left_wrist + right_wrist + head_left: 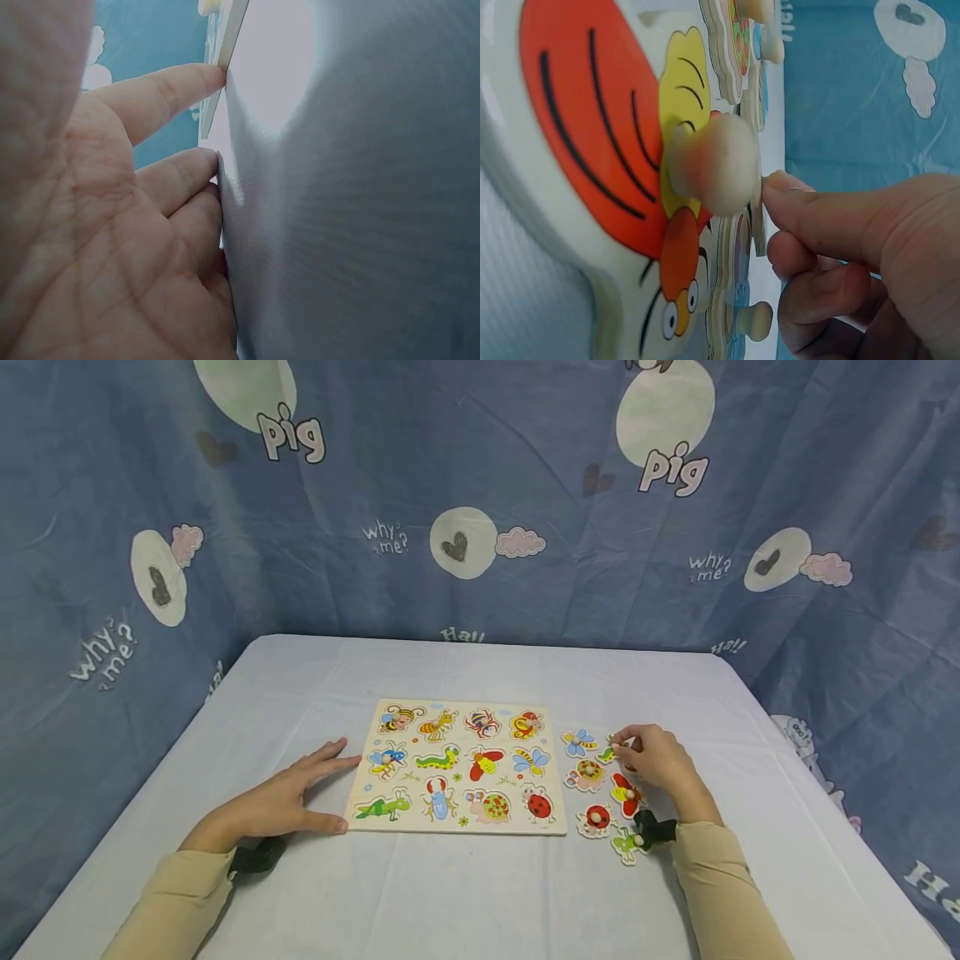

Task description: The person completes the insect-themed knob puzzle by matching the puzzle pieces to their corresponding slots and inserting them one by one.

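Observation:
A wooden insect puzzle board [459, 781] lies flat on the table. My left hand [281, 797] has its fingers spread at the board's left edge, thumb and a fingertip touching it; the left wrist view shows a fingertip [202, 79] against the board's side. To the right of the board, my right hand [660, 760] pinches a green caterpillar piece [606, 754] among the loose pieces. Its knob is hidden behind the fingers. Close to the right wrist camera sits a red and yellow butterfly piece [592, 127] with a round wooden knob [724, 165].
Around the right hand lie a blue-winged bee piece [578, 742], a snail piece [585, 775], a ladybug piece [596, 820] and a green grasshopper piece [624, 843]. A white cloth [450, 893] covers the table. Behind it hangs a blue patterned curtain [525, 460].

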The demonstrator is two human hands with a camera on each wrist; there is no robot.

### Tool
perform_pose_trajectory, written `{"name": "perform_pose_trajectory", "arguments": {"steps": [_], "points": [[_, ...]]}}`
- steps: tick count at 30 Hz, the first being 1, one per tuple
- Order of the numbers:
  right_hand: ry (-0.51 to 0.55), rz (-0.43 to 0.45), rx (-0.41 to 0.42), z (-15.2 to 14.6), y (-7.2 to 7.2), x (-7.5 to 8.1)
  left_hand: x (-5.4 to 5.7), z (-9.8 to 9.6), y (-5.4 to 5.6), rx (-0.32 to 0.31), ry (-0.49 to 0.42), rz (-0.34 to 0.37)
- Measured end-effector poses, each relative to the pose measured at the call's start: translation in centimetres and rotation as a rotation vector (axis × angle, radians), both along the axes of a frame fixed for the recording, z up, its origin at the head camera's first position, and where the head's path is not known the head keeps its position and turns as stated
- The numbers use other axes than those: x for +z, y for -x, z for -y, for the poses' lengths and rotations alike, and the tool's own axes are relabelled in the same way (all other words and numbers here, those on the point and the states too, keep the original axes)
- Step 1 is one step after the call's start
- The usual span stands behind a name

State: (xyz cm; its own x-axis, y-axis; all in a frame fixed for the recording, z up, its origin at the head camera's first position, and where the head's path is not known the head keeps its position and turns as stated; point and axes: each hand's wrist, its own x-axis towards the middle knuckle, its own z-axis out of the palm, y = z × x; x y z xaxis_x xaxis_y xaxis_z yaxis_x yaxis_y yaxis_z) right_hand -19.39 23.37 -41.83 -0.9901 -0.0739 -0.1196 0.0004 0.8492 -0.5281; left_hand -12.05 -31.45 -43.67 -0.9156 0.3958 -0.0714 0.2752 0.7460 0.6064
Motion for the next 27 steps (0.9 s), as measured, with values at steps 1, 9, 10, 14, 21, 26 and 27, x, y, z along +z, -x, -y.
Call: {"name": "perform_pose_trajectory", "arguments": {"steps": [1,9,10,14,21,26,27], "points": [[-0.001,0.0,-0.002,0.0,0.0,0.0,0.0,0.0,0.0,0.0,0.001,0.001],[0.014,0.005,-0.015,0.1,-0.1,0.2,0.1,-0.1,0.1,-0.007,0.001,0.0],[0.02,0.002,-0.015,0.2,-0.1,0.3,0.1,-0.2,0.1,-0.008,-0.001,0.001],[0.038,-0.023,0.004,0.8,-0.2,0.5,0.2,-0.2,0.1,-0.012,-0.006,0.002],[0.049,-0.074,0.059,2.3,-0.2,0.9,0.3,-0.2,-0.1,-0.01,-0.017,0.006],[0.062,-0.074,0.111,3.8,0.1,1.3,0.3,-0.1,-0.2,-0.006,-0.02,0.01],[0.064,-0.071,0.119,4.1,0.1,1.4,0.3,-0.1,-0.2,-0.006,-0.021,0.009]]}}
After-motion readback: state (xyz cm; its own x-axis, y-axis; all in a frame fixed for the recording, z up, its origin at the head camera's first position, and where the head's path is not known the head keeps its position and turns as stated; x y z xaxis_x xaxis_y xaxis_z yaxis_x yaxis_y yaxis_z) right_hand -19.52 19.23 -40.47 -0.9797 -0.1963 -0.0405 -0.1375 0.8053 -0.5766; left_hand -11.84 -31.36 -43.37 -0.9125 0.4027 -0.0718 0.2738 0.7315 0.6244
